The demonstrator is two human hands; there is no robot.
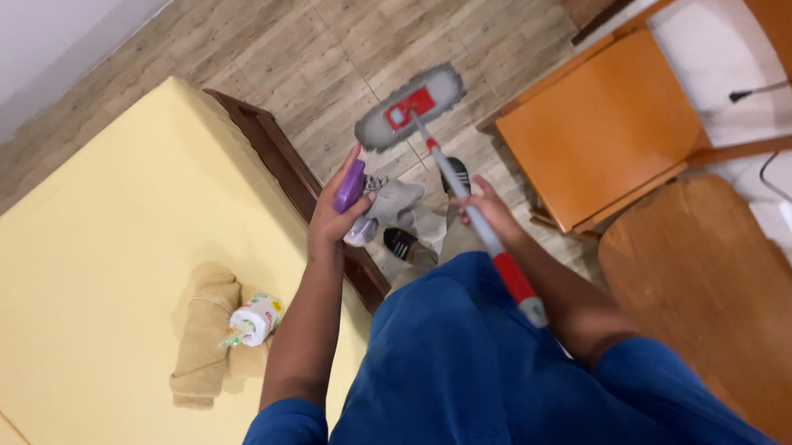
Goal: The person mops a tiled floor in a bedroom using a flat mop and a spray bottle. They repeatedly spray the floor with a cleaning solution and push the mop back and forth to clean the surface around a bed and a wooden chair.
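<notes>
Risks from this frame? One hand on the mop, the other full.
1. The right hand alone grips the grey-and-red mop handle, so control of the flat grey mop head may be weak; it could knock the orange wooden chair.
2. The left hand holds a purple bottle and a grey shoe together; either might slip.
3. Feet stand close to the dark wooden bed frame: possible stubbing.

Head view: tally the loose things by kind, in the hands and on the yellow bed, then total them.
Flat grey mop with red plate and grey-and-red pole, in the right hand: 1
Purple bottle, in the left hand: 1
Rolled tan towel: 1
White patterned paper roll: 1
Total: 4
</notes>
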